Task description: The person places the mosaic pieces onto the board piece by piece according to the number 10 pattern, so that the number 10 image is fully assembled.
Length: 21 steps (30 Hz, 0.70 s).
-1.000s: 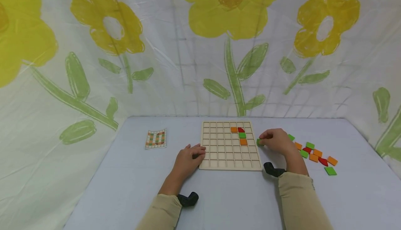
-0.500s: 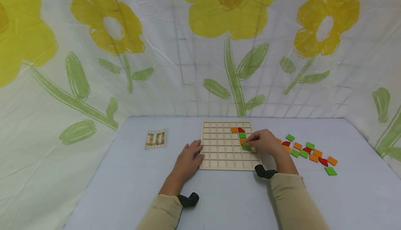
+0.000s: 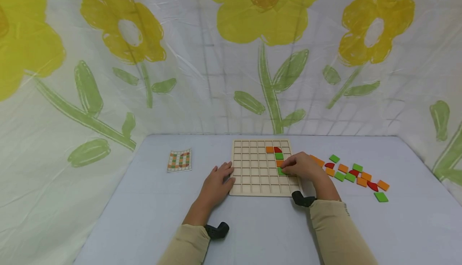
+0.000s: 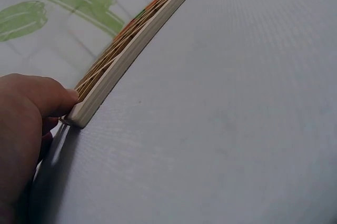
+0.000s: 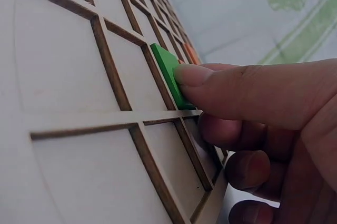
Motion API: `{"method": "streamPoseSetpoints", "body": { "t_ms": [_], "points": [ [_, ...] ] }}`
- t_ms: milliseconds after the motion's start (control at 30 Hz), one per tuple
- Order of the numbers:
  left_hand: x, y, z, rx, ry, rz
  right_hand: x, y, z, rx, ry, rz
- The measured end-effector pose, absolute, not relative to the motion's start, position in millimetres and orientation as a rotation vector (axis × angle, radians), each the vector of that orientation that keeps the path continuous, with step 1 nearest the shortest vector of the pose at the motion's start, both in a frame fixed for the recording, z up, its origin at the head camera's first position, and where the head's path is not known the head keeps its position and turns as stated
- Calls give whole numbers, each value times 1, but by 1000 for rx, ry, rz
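Observation:
A wooden grid board [image 3: 252, 179] lies flat on the table. My right hand [image 3: 304, 168] holds a green square tile [image 5: 166, 68] at one of its cells, below an orange tile [image 3: 279, 163]. In the right wrist view, the thumb lies on the tile and its far edge tilts up a little from the grid. My left hand [image 3: 215, 184] rests at the board's left edge with its fingers loosely extended, the thumb touching the rim in the left wrist view. Farther up the same column sit a green tile [image 3: 279, 156] and a red curved piece [image 3: 277, 149], beside another orange tile [image 3: 269, 149].
Several loose green, orange and red pieces [image 3: 350, 177] are scattered right of the board. A small card [image 3: 179, 160] printed with a coloured grid lies at the left. Behind the table hangs a white curtain [image 3: 202, 108] with painted flowers.
My right hand has moved left from beside the board onto it, bringing the green tile down into the cell under the orange one. My left hand's fingers have straightened slightly along the edge.

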State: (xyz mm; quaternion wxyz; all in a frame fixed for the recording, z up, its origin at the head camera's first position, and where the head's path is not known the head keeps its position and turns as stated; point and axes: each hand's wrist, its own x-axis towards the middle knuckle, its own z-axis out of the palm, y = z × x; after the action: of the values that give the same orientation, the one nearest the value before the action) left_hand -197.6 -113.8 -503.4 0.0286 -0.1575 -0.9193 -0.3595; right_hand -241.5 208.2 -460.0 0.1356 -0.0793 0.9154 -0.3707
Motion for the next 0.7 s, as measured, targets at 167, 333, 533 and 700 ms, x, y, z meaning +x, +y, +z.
{"method": "streamPoseSetpoints", "body": {
  "t_ms": [167,333,533,700],
  "points": [
    [-197,-114,-503,-472,-2844,-1106,-242,209,-462,-216,2652,-1087],
    [-198,-113,-503,-456,-2856,-1111,-243,210,-462,-187,2650,-1102],
    [-197,-113,-502,-445,-2859,-1111,-246,225,-462,-84,2754,-1072],
    [-196,-111,-502,-423,-2860,-1112,-244,245,-457,95,2828,-1093]
  ]
}}
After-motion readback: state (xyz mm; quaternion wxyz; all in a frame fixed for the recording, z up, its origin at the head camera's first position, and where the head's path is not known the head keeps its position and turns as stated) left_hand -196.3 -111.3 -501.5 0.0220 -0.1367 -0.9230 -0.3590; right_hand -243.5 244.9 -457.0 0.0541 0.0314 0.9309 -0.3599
